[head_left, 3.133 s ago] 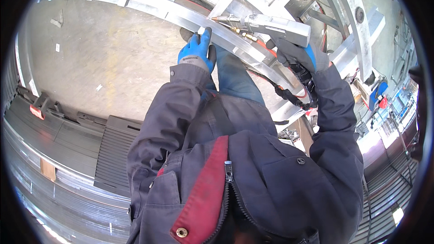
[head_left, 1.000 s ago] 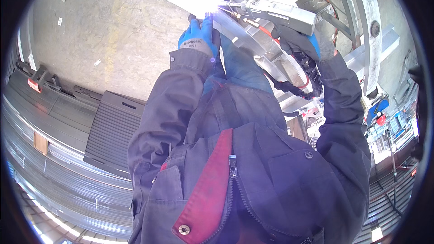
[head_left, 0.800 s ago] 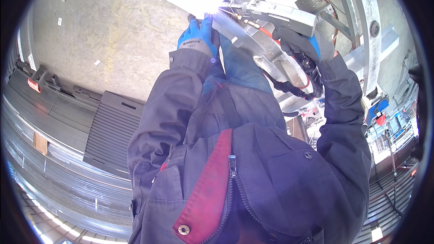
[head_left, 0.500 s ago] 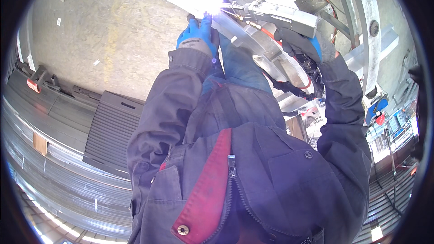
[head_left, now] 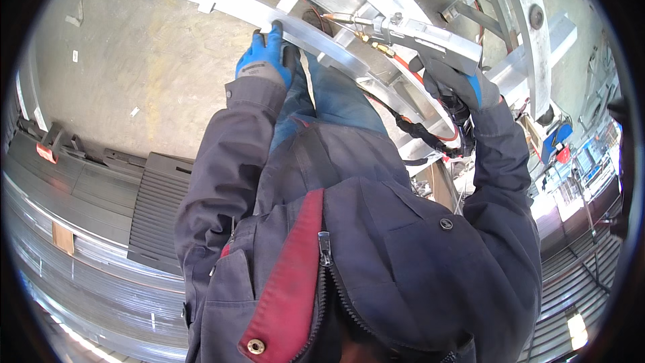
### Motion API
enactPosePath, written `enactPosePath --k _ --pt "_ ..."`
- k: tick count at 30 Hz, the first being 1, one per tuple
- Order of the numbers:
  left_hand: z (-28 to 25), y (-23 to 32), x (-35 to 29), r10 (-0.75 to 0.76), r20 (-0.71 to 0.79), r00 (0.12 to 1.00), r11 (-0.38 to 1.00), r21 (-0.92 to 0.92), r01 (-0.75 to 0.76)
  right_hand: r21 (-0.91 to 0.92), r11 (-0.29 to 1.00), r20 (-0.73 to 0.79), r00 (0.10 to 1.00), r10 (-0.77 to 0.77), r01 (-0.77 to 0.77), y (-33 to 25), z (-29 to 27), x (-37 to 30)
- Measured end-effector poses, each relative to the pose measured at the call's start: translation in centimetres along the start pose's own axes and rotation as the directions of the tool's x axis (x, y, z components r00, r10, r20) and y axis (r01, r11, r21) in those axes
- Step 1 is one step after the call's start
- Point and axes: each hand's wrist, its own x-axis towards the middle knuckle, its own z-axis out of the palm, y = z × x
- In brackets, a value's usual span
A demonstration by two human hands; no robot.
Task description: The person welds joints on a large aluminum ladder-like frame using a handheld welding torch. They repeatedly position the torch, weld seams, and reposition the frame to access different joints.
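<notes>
Lower left: a dark ribbed panel (head_left: 159,215), a small brown block (head_left: 63,238)

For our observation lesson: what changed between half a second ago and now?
The bright flare is gone; the long silver metal torch has moved right, away from the blue-gloved left hand. The grey-gloved right hand still holds it; the left hand stays at the curved silver metal rail.

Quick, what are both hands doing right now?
Left hand: open, at the edge of the metal rail.
Right hand: closed, holding the welding torch.
</notes>
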Motion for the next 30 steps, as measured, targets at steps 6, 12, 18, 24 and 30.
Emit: enactPosePath --k 6,12,18,24,30 --pt "0.7 0.0 -1.2 0.074 -0.046 0.996 0.993 -0.084 -0.078 -0.089 0.994 -0.041 0.998 0.053 -0.057 2.5 -0.8 -4.5" --pt "4.0 3.5 -4.6 0.210 0.110 0.971 0.967 -0.172 -0.190 -0.084 0.996 -0.062 0.998 0.027 -0.032 5.8 -0.9 -3.7" --pt "4.2 3.6 -4.9 0.217 0.164 0.962 0.962 -0.203 -0.182 -0.122 0.989 -0.066 0.993 -0.097 0.088 6.4 -0.7 -5.4" --pt "1.0 1.1 -7.2 0.287 0.101 0.953 0.920 -0.305 -0.245 -0.049 0.961 -0.096 0.956 -0.277 0.273 8.3 2.5 -9.3" --pt "-2.0 -1.2 -10.5 0.230 0.040 0.972 0.922 -0.330 -0.204 -0.228 0.931 -0.126 0.940 -0.317 0.284 9.0 6.2 -10.8"
